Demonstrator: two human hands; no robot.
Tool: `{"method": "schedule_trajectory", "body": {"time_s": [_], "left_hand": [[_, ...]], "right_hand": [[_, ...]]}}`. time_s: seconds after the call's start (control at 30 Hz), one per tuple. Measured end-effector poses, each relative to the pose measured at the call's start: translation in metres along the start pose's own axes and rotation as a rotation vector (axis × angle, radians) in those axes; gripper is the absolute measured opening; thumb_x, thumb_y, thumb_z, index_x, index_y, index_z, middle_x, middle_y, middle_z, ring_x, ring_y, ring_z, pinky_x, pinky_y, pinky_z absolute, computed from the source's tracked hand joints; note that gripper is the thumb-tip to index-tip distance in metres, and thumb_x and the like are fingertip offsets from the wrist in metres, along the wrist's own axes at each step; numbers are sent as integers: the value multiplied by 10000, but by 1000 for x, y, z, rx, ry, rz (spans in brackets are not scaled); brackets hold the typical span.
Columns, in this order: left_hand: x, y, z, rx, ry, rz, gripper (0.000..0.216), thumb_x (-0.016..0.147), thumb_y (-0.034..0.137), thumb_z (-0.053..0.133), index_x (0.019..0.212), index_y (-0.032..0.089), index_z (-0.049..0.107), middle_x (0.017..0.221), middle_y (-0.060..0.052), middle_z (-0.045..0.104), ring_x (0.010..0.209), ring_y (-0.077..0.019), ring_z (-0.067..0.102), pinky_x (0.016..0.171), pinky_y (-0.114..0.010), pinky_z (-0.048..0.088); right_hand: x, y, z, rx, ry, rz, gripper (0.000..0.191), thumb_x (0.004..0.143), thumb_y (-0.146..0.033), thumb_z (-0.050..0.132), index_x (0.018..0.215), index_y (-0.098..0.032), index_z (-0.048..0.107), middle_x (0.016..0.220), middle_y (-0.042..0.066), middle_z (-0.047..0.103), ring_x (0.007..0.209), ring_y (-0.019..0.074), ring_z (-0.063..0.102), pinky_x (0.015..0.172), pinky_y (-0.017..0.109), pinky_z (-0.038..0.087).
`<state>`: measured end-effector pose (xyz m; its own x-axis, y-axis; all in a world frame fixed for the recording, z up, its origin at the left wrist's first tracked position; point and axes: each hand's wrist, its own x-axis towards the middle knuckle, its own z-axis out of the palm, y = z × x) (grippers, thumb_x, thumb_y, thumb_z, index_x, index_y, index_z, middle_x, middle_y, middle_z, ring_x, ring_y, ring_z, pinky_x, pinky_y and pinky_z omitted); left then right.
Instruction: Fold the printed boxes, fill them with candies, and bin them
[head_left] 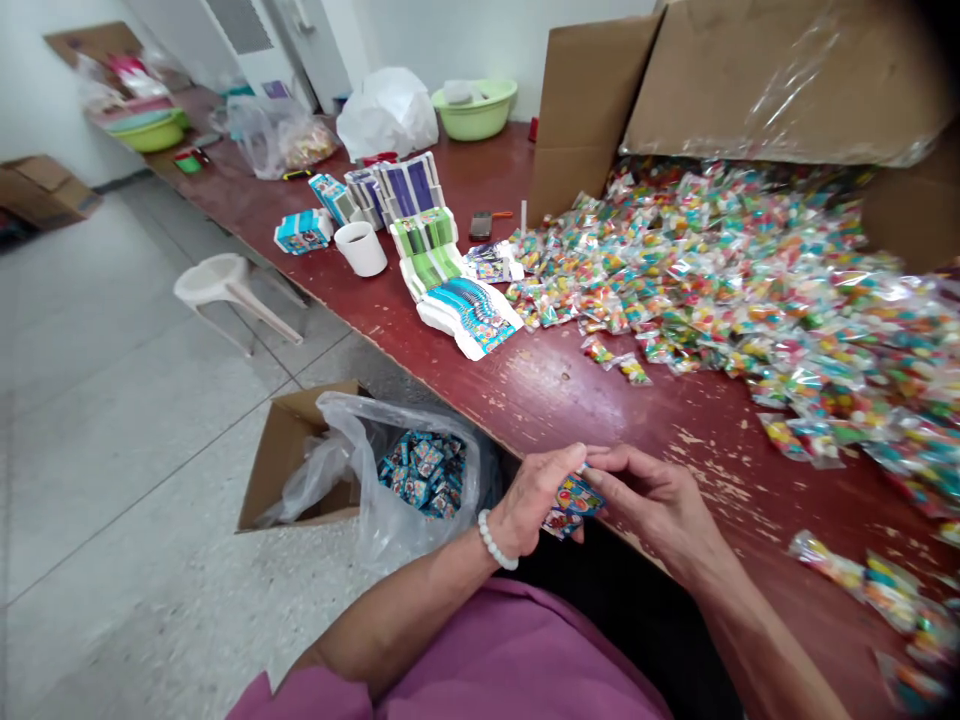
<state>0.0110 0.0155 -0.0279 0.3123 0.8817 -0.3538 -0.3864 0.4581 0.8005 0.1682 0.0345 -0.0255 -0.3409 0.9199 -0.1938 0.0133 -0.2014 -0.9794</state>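
Note:
A small blue printed candy box [576, 500] is between my hands, just over the table's front edge. My left hand [529, 500] wraps around its side, with a white bead bracelet at the wrist. The fingers of my right hand [652, 490] pinch at the box's upper end, where the fingertips of both hands meet. My fingers cover part of the box. Beyond my hands, flat blue candy cartons [476, 310] lie in an overlapping stack on the red table [540, 385]. To the right spreads a large heap of clear-wrapped colourful candy packets [697, 270].
Left of my lap, a plastic bag [382, 510] holds many small blue boxes, beside an open cardboard box [277, 460]. A white stool [225, 280] stands on the floor. On the table are a white cup [361, 249], a phone-like device [481, 226] and a green basin [476, 112].

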Motion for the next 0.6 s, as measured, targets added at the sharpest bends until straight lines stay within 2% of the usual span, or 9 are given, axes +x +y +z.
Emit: {"method": "schedule_trajectory", "body": {"time_s": [0.1, 0.17, 0.3, 0.33, 0.4, 0.5, 0.6], "left_hand": [[5, -1, -6, -232, 48, -112, 415, 785, 400, 610, 1112, 160, 702, 871, -58, 694, 575, -144, 604, 430, -220, 451], [8, -2, -9, -334, 101, -145, 365, 719, 308, 631, 1044, 160, 706, 872, -46, 692, 622, -142, 618, 505, -229, 486], [8, -3, -13, -370, 220, -62, 302, 749, 285, 634, 1020, 167, 696, 913, -38, 692, 814, -164, 653, 730, -257, 521], [7, -3, -15, -357, 244, -29, 293, 785, 310, 624, 1036, 174, 690, 950, -39, 692, 875, -174, 653, 787, -270, 517], [2, -3, -18, -279, 281, 47, 289, 844, 355, 604, 1063, 182, 678, 1047, -47, 685, 1006, -193, 633, 897, -291, 489], [-10, -1, -30, -96, 321, 147, 314, 890, 416, 584, 1101, 196, 656, 1157, -55, 662, 1125, -212, 588, 999, -316, 436], [-29, 3, -56, 90, 408, 204, 319, 918, 440, 543, 1123, 214, 636, 1201, -55, 646, 1151, -209, 573, 1024, -319, 415]], "right_hand": [[-4, 12, 10, -245, 58, -250, 145, 896, -372, 646, 950, -267, 731, 1087, 85, 660, 1041, 263, 628, 847, 392, 543], [-7, 22, 18, -381, 83, -366, 218, 910, -351, 625, 1114, -291, 672, 1166, 94, 611, 1126, 272, 589, 928, 432, 504], [-7, 34, 30, -748, 96, -533, 742, 759, -390, 762, 1406, -240, 431, 1357, 167, 500, 1220, 353, 498, 1000, 529, 429], [-5, 34, 33, -838, 92, -554, 826, 720, -377, 782, 1432, -221, 394, 1376, 180, 492, 1217, 373, 487, 993, 544, 420], [2, 32, 40, -941, 74, -565, 837, 687, -319, 773, 1424, -205, 392, 1353, 184, 519, 1163, 379, 503, 948, 539, 429], [14, 27, 58, -923, 9, -570, 740, 654, -243, 734, 1336, -194, 451, 1275, 171, 569, 1091, 353, 531, 894, 496, 450], [26, 28, 78, -874, -76, -583, 820, 619, -306, 772, 1352, -187, 425, 1326, 179, 541, 1125, 365, 519, 912, 504, 446]]}}
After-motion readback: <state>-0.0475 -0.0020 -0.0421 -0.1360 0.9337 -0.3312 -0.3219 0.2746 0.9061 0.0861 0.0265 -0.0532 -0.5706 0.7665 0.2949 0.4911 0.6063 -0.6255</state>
